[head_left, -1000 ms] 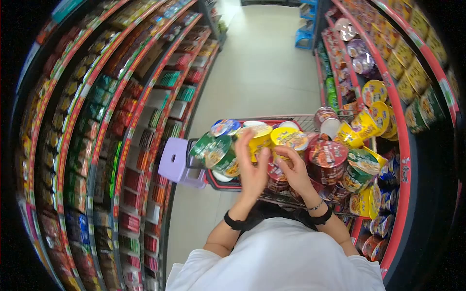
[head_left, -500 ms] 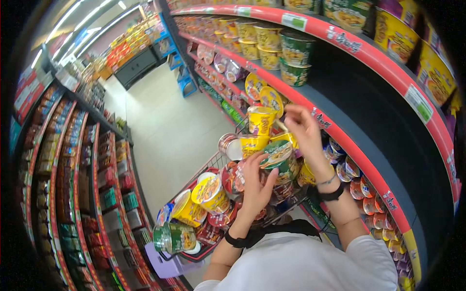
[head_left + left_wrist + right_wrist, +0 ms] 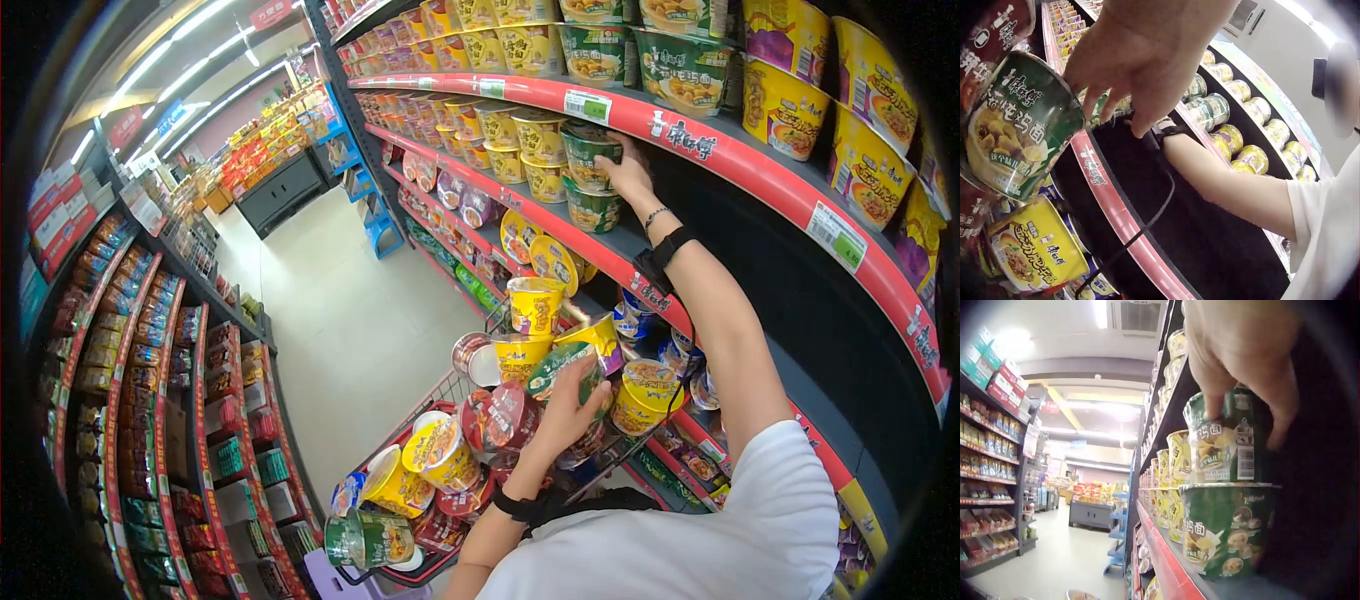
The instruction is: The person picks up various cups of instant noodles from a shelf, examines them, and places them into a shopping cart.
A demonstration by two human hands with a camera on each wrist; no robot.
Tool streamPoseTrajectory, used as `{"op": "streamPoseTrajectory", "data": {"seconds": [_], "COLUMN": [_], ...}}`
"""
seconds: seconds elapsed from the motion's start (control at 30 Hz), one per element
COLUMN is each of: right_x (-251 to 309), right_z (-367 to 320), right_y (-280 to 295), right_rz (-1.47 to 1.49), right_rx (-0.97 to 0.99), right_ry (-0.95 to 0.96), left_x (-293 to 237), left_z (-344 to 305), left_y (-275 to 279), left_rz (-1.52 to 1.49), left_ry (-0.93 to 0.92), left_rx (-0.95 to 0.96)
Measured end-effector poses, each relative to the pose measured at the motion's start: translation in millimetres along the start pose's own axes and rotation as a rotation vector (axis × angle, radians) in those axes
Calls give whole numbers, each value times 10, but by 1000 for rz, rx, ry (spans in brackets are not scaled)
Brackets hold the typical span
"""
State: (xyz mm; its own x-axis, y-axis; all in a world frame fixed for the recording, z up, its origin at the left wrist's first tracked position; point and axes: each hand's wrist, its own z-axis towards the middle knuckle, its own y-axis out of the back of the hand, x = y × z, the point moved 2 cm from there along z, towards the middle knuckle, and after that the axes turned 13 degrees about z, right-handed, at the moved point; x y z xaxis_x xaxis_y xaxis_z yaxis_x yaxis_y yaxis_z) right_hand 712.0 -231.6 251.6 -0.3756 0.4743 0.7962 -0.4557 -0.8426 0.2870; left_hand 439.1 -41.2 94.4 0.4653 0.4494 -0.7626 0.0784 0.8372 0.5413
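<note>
On the shelf at the upper right of the head view, my right hand [image 3: 630, 172] grips the upper green noodle cup [image 3: 590, 155] from above. That cup rests on a lower green cup [image 3: 1229, 531]; in the right wrist view my fingers and thumb straddle the upper cup [image 3: 1225, 440]. My left hand [image 3: 568, 410] rests with relaxed fingers on a green cup [image 3: 562, 368] in the loaded cart. The left wrist view has the hand [image 3: 1141, 62] beside that green cup [image 3: 1019, 128], with a yellow cup [image 3: 1038, 247] below.
The wire cart [image 3: 440, 392] holds several red, yellow and green cups. Red-edged shelves [image 3: 700, 148] curve along the right, with yellow cups [image 3: 545, 140] beside the green stack. Packet shelves [image 3: 135, 400] stand at the left, an aisle floor [image 3: 320, 320] between. A lilac stool [image 3: 335, 580] is at the bottom.
My right hand has moved from over the cart up to the shelf and taken hold of the upper green cup. My left hand has shifted onto the cart's green cup. The view has turned right.
</note>
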Motion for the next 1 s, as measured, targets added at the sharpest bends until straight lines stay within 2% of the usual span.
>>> {"op": "streamPoseTrajectory", "data": {"seconds": [0.03, 0.1, 0.17, 0.23, 0.27, 0.3, 0.33, 0.37, 0.43, 0.5, 0.53, 0.57, 0.63, 0.67, 0.7, 0.77, 0.8, 0.93, 1.0], "right_x": [-49, -45, 158, 243, 350, 468, 540, 576, 607, 687, 590, 620, 513, 436, 448, 471, 433, 380, 426], "right_z": [-13, -107, -370, -637, -791, -956, -1116, -1261, -1531, -1787, -1888, -1990, -2133, -2198, -2246, -2319, -2353, -2407, -2406], "right_y": [31, 129, 279, 420, 529, 625, 693, 748, 858, 992, 987, 985, 970, 938, 956, 993, 984, 974, 971], "right_rz": [0, -48, -13, 268, 268, 365, 462, 515, 576, 574, 574, 552, 453, 427, 429, 330, 317, 306, 304], "right_rx": [3, -1, -10, 140, 141, 287, 429, 496, 606, 670, 687, 683, 721, 719, 712, 750, 745, 767, 745], "right_ry": [-1, 129, 108, 174, 166, 31, -107, -20, -85, -272, -342, -321, -401, -392, -404, -551, -527, -574, -553], "left_x": [-20, -88, -72, 3, 58, -10, -140, -211, -258, -387, -401, -431, -530, -535, -558, -585, -580, -682, -681], "left_z": [-11, -27, -12, -9, -4, 3, 22, 42, 55, 38, 47, 42, 6, 4, -22, -62, -83, -135, -155], "left_y": [30, 137, 200, 224, 219, 259, 345, 407, 445, 511, 505, 514, 542, 489, 461, 415, 396, 461, 482], "left_rz": [-51, -46, -44, -78, -112, -112, -179, -246, -284, -310, -202, -206, 65, -115, -118, -369, -465, -493, -568], "left_ry": [23, 68, 112, 111, 117, 124, 125, 127, 109, 20, -84, -79, -94, -100, -95, 20, 38, 105, 77], "left_rx": [-5, -25, -46, -168, -206, -198, -272, -345, -333, -439, -473, -457, -444, -427, -414, -323, -300, -253, -235]}}
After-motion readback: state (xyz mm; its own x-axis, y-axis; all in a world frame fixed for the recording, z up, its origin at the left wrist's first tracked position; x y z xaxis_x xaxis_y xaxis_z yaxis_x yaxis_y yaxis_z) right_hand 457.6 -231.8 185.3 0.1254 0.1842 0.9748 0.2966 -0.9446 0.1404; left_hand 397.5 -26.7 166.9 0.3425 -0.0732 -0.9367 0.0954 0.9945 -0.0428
